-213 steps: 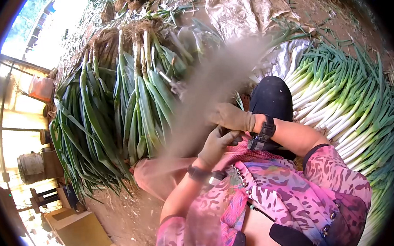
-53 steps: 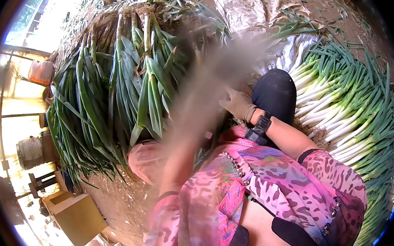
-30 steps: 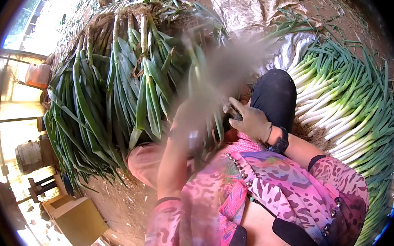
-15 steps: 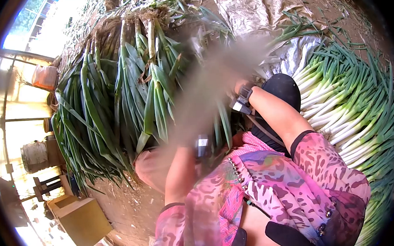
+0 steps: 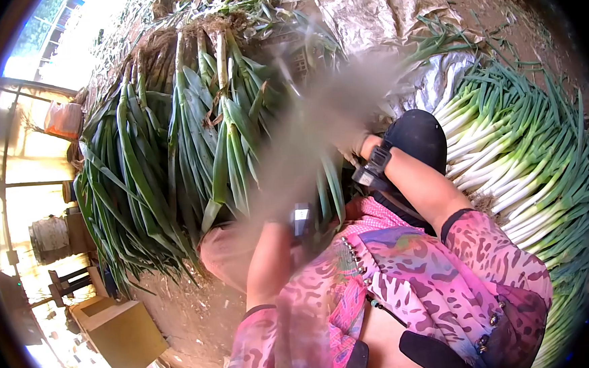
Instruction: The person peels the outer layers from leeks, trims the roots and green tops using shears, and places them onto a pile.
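A grey-brown blurred smear crosses the middle of the head view and covers most of both hands. My left forearm (image 5: pixel 268 253) reaches up beside the untrimmed leeks, with a dark device at its wrist; the left fingers are hidden. My right hand (image 5: pixel 354 144) shows only in part above my dark knee (image 5: pixel 416 136), beyond a black wrist strap, its fingers smeared. What either hand holds cannot be made out. Long untrimmed leeks (image 5: pixel 131 153) with roots lie in a pile on the left. Cleaned leeks (image 5: pixel 488 152) with white stems are stacked on the right.
Crumpled beige sheeting (image 5: pixel 385 10) lies on the ground at the top, with a whitish sheet (image 5: pixel 446 80) below it. A cardboard box (image 5: pixel 125 336), an orange container (image 5: pixel 64 119) and a pale bucket (image 5: pixel 49 238) stand at the left. Leaf scraps litter the ground.
My right wrist has turned and shifted slightly, showing more of its strap. A pale blurred streak now shows above the smear. The left forearm is almost unchanged.
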Demonstrator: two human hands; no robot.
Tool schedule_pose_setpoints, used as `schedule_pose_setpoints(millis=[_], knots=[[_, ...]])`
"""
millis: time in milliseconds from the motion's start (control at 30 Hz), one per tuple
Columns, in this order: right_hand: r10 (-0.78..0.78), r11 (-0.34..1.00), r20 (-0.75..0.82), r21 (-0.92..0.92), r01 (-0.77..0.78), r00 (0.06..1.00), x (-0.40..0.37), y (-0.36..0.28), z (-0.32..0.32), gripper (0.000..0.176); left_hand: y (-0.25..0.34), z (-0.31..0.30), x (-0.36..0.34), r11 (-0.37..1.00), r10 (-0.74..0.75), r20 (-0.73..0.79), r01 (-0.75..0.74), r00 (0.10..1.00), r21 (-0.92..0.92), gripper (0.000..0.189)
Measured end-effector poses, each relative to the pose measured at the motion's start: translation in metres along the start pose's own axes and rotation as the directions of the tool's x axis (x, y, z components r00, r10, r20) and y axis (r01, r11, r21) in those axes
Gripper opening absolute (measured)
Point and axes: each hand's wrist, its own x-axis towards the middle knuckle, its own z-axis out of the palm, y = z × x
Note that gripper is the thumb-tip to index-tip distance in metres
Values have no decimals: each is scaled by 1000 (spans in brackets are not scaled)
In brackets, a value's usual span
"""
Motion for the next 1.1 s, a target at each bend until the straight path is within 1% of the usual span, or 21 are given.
schedule_pose_setpoints(millis=[33, 100, 133, 167, 200, 233, 267, 300, 367, 400, 467, 533, 567, 600, 633, 700, 833, 900, 1000, 1033, 1100], knots=[[41, 999, 15, 6, -41, 999, 3, -5, -4, 63, -4, 1, 0, 995, 34, 20, -35, 999, 93, 34], [193, 981, 73, 17, -195, 979, 3, -38, -28, 63, 5, -4, 6, 949, -271, 23, 271, 962, -161, 37], [215, 972, 83, 81, -222, 973, 4, -40, -28, 64, 22, -7, 11, 690, -564, 119, 545, 817, -476, 39], [236, 958, 95, 143, -248, 967, 5, -40, -28, 65, 33, -6, 16, 264, -739, 310, 680, 598, -683, 41], [257, 940, 109, 203, -275, 960, 7, -39, -30, 66, 41, -1, 14, 576, -709, 55, 623, 703, -530, 45], [134, 975, 130, 162, -154, 982, 18, -5, -7, 63, 63, -2, 21, 782, -605, -225, 515, 764, -352, 46], [8, 991, 149, 129, -28, 989, 30, 29, 16, 61, 90, -6, 28, 904, -416, -455, 414, 787, -111, 46], [-61, 979, 70, 197, 47, 996, 17, 20, 19, 59, 100, -10, 35, 907, -415, -393, 337, 821, -253, 45], [175, 900, 188, 368, -234, 966, -36, -66, -25, 54, 111, -18, 53, 807, -436, -262, 245, 861, -537, 43], [80, 913, 131, 388, -125, 988, -32, -49, -12, 55, 116, -21, 60, 710, -466, -191, 237, 864, -663, 41], [-124, 928, 15, 356, 111, 992, -17, 2, 17, 50, 122, -27, 67, 414, -590, 16, 320, 807, -852, 36], [-334, 909, -96, 231, 347, 938, -7, 31, 22, 42, 119, -30, 56, 749, -367, -124, 214, 922, -628, 25], [-498, 865, -86, 28, 501, 863, -6, 35, 7, 39, 107, -24, 56, 497, -503, -51, 241, 863, -833, 23], [-500, 866, -68, -5, 500, 864, -1, 38, -10, 39, 92, -17, 54, 196, -605, 61, 223, 794, -955, 21], [-416, 909, -45, 4, 417, 908, 7, 41, -26, 39, 61, -11, 48, 214, -599, 46, 215, 800, -953, 20], [-193, 981, 5, 23, 193, 981, 24, 43, -57, 41, 82, -25, 40, 214, -645, 18, 204, 764, -955, 22], [65, 997, -17, 30, -64, 998, 36, 32, -89, 74, 117, -54, 27, 308, -696, -14, 281, 718, -909, 30], [-169, 981, -115, 71, 178, 979, 15, 15, -76, 78, 123, -57, 26, 344, -702, -44, 284, 711, -895, 29], [-321, 943, 64, 118, 312, 945, -32, -31, -55, 88, 125, -58, 34, 285, -598, 22, 238, 802, -928, 28], [-337, 924, 199, 255, 283, 920, -49, -43, -47, 90, 142, -62, 44, 355, -586, 9, 267, 810, -896, 30], [-327, 811, 283, 575, 113, 902, -77, -83, -52, 85, 127, -67, 48, 664, -392, -43, 250, 919, -705, 31]])
